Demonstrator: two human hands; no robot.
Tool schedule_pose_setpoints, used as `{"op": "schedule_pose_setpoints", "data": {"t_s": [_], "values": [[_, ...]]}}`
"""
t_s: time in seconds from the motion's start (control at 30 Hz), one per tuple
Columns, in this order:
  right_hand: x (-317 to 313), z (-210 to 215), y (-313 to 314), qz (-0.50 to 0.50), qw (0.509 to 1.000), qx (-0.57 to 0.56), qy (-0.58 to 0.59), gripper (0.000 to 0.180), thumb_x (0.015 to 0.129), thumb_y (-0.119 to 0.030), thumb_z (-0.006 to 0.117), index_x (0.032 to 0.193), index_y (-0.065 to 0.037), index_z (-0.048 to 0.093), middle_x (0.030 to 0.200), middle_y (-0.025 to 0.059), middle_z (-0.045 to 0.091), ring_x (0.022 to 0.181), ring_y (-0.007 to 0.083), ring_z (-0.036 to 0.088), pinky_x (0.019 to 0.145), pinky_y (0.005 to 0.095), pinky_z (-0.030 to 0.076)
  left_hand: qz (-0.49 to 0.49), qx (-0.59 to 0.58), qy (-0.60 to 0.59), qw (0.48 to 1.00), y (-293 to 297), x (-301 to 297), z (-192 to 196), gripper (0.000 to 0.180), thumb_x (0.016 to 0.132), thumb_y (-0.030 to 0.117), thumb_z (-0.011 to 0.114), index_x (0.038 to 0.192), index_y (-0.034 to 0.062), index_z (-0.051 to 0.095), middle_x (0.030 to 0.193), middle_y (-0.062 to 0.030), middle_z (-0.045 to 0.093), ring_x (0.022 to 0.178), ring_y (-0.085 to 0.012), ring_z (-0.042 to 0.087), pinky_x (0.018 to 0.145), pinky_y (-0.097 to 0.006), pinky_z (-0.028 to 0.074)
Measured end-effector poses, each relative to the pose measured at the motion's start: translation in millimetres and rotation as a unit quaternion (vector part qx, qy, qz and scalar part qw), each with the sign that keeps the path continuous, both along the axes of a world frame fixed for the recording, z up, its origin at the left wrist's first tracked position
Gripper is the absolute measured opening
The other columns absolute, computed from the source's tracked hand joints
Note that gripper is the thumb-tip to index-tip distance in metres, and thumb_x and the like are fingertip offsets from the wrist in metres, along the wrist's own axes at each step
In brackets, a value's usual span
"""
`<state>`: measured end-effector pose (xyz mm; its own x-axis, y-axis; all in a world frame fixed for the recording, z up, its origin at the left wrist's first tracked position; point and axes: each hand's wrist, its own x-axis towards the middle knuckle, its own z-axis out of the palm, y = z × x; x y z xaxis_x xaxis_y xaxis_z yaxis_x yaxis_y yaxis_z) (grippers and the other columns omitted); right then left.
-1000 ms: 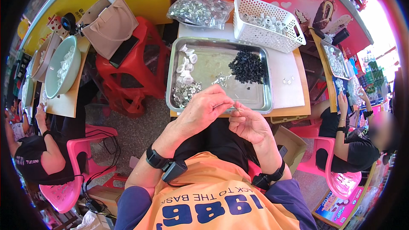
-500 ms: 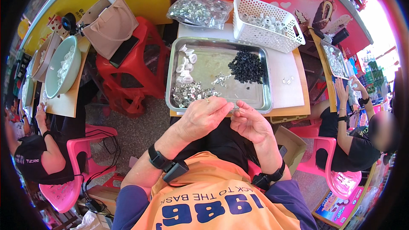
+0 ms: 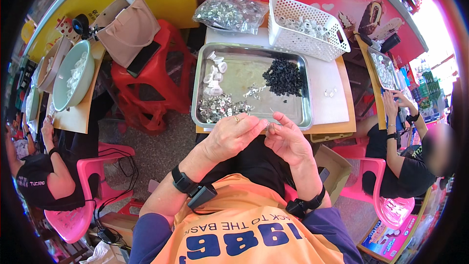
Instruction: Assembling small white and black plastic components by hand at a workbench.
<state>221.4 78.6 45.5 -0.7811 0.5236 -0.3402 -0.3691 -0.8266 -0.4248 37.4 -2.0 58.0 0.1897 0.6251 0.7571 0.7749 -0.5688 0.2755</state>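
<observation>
My left hand (image 3: 233, 137) and my right hand (image 3: 289, 139) meet just off the near edge of a steel tray (image 3: 229, 46). Both are closed in a pinch, fingertips almost touching. A small pale part (image 3: 268, 125) shows at the right fingertips; its kind is too small to tell. Whatever the left fingers pinch is hidden. In the tray lie a heap of small black pieces (image 3: 283, 77), a row of white plastic parts (image 3: 213, 76), a pile of small metal pieces (image 3: 222, 107) and a few tiny pale bits (image 3: 254, 91).
Behind the tray are a clear bag of metal pieces (image 3: 227, 13) and a white perforated basket (image 3: 312, 41) of white parts. Loose bits (image 3: 330, 92) lie right of the tray. A red stool (image 3: 163, 78) bears a beige bag (image 3: 128, 32). People work at tables on both sides.
My right index finger and thumb have shifted slightly at the pinched part. The hands otherwise stay in place. At the right, the other person's hands have moved a little.
</observation>
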Motion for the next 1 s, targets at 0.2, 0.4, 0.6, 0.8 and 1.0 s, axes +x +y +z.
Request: {"op": "schedule_pose_setpoints", "data": {"t_s": [0.2, 0.4, 0.6, 0.8, 1.0], "values": [[-0.9, 0.0, -0.7, -0.003, 0.998, 0.056, -0.018, 0.032, 0.085, -0.002, 0.064, 0.112, -0.008, 0.047, 0.081, 0.0045, 0.059, 0.073, 0.0133, 0.056, 0.068, 0.0290, 0.044, 0.018, -0.103, -0.211, 0.972, -1.2, 15.4, -6.6, 0.031, 0.068, -0.006, 0.068, 0.099, 0.0014, 0.065, 0.083, -0.0076, 0.057, 0.068, -0.0224, 0.059, 0.055, -0.030, 0.048], [-1.8, -7.6, 2.9, 0.002, 0.998, 0.060, -0.013, 0.033, 0.085, -0.003, 0.065, 0.113, -0.006, 0.047, 0.083, 0.0035, 0.060, 0.075, 0.0139, 0.058, 0.069, 0.0285, 0.045, -0.021, -0.037, -0.032, 0.999, -2.7, 5.0, 3.1, 0.023, 0.076, -0.002, 0.066, 0.098, 0.0016, 0.063, 0.082, -0.0077, 0.057, 0.068, -0.0246, 0.060, 0.058, -0.031, 0.051], [-27.2, -5.2, 40.4, -0.041, 0.919, 0.330, -0.211, 0.023, 0.083, -0.006, 0.066, 0.104, 0.000, 0.059, 0.082, 0.0049, 0.064, 0.074, 0.0124, 0.061, 0.067, 0.0269, 0.048, 0.104, -0.104, -0.215, 0.965, -0.4, -3.4, 1.3, 0.021, 0.078, 0.001, 0.068, 0.098, 0.0036, 0.068, 0.082, -0.0093, 0.057, 0.068, -0.0209, 0.060, 0.060, -0.027, 0.050], [-88.7, -20.5, 122.5, -0.050, 0.673, 0.639, -0.370, 0.014, 0.077, -0.007, 0.066, 0.089, 0.001, 0.067, 0.078, 0.0132, 0.068, 0.073, 0.0170, 0.066, 0.069, 0.0283, 0.051, 0.014, -0.269, -0.654, 0.707, -3.2, -10.9, -22.9, 0.017, 0.088, 0.009, 0.063, 0.101, -0.0003, 0.067, 0.079, -0.0005, 0.059, 0.063, -0.0063, 0.055, 0.051, -0.019, 0.040], [-97.5, -8.7, 137.2, -0.011, 0.579, 0.720, -0.382, 0.019, 0.080, -0.011, 0.061, 0.096, -0.002, 0.068, 0.085, 0.0168, 0.068, 0.080, 0.0302, 0.066, 0.075, 0.0346, 0.051, -0.034, -0.301, -0.828, 0.472, -12.5, -22.7, -30.0, 0.034, 0.094, 0.017, 0.049, 0.118, -0.0068, 0.055, 0.094, -0.0093, 0.063, 0.084, -0.0176, 0.061, 0.073, -0.027, 0.052]]}}
